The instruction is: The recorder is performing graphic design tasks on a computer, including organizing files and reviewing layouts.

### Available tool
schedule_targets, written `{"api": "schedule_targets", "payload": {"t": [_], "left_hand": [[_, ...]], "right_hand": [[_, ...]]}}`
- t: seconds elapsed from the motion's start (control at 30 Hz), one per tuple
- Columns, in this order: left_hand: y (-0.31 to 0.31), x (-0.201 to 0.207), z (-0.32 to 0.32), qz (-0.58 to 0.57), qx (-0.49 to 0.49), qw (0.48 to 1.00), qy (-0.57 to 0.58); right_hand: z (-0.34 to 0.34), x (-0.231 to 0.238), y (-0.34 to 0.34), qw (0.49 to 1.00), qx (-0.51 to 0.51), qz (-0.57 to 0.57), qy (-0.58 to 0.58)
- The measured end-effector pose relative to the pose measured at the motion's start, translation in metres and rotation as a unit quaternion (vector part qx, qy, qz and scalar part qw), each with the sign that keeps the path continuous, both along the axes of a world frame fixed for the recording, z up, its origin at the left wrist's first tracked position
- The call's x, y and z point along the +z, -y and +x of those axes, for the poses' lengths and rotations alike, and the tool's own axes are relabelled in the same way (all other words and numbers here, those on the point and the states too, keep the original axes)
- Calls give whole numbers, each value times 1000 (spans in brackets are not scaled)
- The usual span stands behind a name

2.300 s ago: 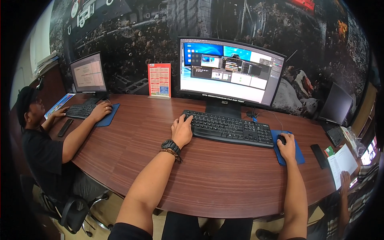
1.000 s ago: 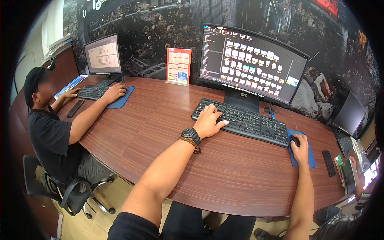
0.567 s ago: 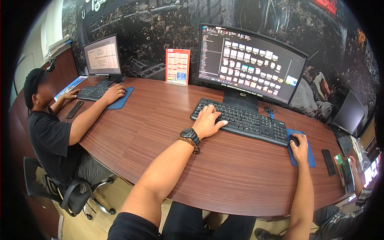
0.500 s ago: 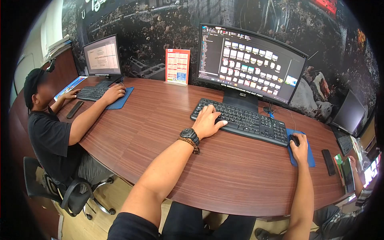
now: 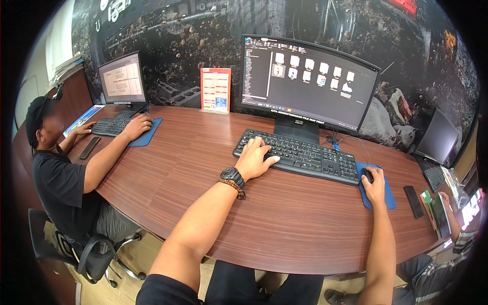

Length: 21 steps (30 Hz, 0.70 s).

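My left hand [image 5: 255, 160] rests on the left end of a black keyboard [image 5: 315, 158], its fingers stretched over the keys and the thumb spread. A black watch [image 5: 233, 176] and a brown bead bracelet [image 5: 235, 188] circle that wrist. With fingers curled round it, my right hand [image 5: 375, 190] grips a black computer mouse [image 5: 367, 176] on a blue mouse pad [image 5: 388, 199]. Behind the keyboard stands a black monitor [image 5: 305, 94] showing two rows of file icons on a dark window.
A red and white card in a stand [image 5: 215, 90] is left of the monitor. At far left a person in black [image 5: 58, 175] uses another keyboard and mouse. Right of my mouse pad lies a dark oblong object [image 5: 414, 202]; another person's hand [image 5: 445, 199] shows beyond the wooden desk [image 5: 295, 223].
The screen has gone from many rows of icons to only two rows. The whole view has shifted slightly; both hands keep their places on the keyboard and mouse.
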<state>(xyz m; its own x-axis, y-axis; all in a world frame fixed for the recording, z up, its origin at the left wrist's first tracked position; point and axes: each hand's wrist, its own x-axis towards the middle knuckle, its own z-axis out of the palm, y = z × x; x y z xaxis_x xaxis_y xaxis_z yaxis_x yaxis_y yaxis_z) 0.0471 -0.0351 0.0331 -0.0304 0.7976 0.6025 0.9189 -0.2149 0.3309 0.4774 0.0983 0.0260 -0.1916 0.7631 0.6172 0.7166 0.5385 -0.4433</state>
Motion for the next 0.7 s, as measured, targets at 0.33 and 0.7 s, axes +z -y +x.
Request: {"api": "schedule_targets", "payload": {"t": [0.33,0.7], "left_hand": [[-4,-5,-12,43,1,998,-51],[-20,-10,5,-15,-31,999,3]], "right_hand": [[-13,-8,-17,997,-17,-4,79],[9,5,-1,990,-79,-108,-35]]}}
